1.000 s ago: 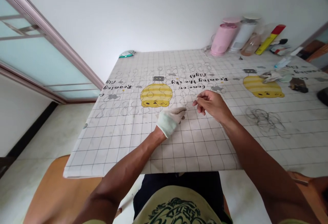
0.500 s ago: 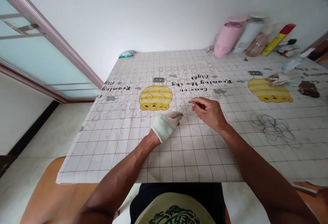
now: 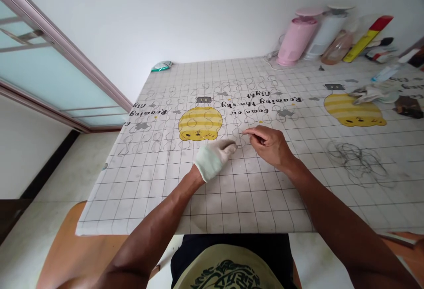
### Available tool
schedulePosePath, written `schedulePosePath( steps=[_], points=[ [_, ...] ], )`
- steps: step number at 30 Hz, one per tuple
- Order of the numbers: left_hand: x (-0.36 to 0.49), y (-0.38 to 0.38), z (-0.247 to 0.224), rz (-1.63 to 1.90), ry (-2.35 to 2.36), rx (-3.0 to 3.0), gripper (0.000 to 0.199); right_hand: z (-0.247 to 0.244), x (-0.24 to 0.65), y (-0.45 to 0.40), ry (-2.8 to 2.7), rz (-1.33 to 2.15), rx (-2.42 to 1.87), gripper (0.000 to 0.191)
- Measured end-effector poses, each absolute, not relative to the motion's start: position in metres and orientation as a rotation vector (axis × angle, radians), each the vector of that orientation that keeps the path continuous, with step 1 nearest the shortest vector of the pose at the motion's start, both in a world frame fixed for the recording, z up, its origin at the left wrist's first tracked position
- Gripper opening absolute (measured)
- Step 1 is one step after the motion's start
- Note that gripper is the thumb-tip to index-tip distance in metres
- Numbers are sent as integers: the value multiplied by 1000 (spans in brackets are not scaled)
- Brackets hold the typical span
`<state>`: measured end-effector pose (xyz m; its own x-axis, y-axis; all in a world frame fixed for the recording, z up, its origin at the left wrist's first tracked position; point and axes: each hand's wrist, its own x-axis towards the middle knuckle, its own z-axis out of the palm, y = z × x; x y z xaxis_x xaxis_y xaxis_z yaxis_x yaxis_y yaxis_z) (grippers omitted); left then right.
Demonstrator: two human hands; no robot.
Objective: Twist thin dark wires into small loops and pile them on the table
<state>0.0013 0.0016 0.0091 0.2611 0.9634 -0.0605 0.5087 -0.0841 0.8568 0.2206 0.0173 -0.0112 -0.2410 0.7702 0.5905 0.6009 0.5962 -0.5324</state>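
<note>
My left hand (image 3: pixel 215 157), in a pale work glove, rests low over the checked tablecloth (image 3: pixel 238 205) with its thumb and fingers pressed together. Just to its right is my right hand (image 3: pixel 270 146), bare, with curled fingers and the index fingertip close to the thumb. Between and above the fingertips lies a thin wire loop (image 3: pixel 237 133); whether either hand grips it is too fine to tell. Several similar figure-eight wire loops (image 3: pixel 170 142) lie in rows on the cloth. A loose tangle of thin dark wire (image 3: pixel 359 163) is right of my right hand.
A crumpled glove (image 3: pixel 376 92) and a dark brown object (image 3: pixel 409 106) lie at the right. Along the wall stand a pink cylinder (image 3: pixel 296 39), a white cylinder (image 3: pixel 326 35), a bottle (image 3: pixel 336 50) and a yellow-red box (image 3: pixel 367 39). A green-white packet (image 3: pixel 161 66) sits at the far left corner.
My view has shifted slightly. My left hand has turned a little, its fingertips still beside the right hand. The right hand's fingers have drawn closer together.
</note>
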Motion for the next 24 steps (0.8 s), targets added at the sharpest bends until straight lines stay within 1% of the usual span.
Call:
schedulePosePath(
  steps=[4, 10, 14, 19, 21, 24],
  points=[
    [-3, 7, 13, 767, 1334, 1616, 35, -11, 216, 11, -2019, 247, -1050, 28],
    [2, 11, 9, 734, 1282, 1479, 28, -12, 204, 1, -2115, 315, -1021, 26],
    [1, 12, 1, 731, 1283, 1583, 24, -13, 202, -2, -2060, 456, -1115, 23],
    [1, 15, -10, 685, 1373, 1761, 28, -13, 200, -4, -1948, 674, -1182, 21],
    [2, 16, -11, 674, 1413, 1802, 27, -13, 199, -4, -1954, 697, -1198, 22],
    [3, 16, -8, 660, 1461, 1794, 26, -12, 199, -5, -2013, 633, -1215, 23]
  ],
)
